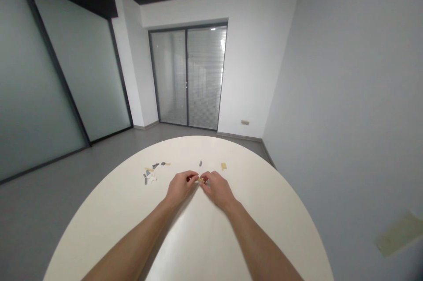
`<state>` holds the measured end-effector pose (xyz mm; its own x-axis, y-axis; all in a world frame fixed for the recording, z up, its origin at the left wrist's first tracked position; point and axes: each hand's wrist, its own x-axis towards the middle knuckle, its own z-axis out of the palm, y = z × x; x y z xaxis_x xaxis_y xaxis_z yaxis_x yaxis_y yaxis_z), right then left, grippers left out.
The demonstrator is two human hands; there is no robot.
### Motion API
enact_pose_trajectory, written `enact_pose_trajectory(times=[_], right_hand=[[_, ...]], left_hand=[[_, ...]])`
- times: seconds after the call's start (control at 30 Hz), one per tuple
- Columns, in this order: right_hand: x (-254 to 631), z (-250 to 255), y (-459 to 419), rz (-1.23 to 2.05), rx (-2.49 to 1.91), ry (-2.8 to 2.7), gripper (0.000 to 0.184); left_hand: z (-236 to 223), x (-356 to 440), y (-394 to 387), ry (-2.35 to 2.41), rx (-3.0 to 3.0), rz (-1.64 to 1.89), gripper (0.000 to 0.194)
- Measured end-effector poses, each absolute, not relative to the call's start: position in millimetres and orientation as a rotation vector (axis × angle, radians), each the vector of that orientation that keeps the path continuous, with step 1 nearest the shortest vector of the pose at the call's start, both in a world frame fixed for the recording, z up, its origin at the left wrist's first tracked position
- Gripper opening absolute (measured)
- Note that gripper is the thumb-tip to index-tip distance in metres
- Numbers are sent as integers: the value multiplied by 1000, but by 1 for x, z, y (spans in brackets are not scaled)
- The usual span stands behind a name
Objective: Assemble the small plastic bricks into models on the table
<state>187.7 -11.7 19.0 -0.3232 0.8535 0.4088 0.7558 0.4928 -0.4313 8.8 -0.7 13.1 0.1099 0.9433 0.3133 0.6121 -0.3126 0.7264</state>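
Tan piece [200, 180] — between left hand [180, 188], right hand [218, 190], both grips pinching it

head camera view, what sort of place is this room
Probably an office or meeting room: a large round white table, frosted glass partition walls, and glass double doors with blinds behind them.
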Motion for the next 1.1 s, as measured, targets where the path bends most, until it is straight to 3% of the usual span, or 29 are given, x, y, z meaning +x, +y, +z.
enact_pose_trajectory(times=[1.1], right_hand=[[189, 12, -6, 95, -1425, -2138, 13]], left_hand=[[-1, 6, 10, 1607, 2023, 1115, 29]])
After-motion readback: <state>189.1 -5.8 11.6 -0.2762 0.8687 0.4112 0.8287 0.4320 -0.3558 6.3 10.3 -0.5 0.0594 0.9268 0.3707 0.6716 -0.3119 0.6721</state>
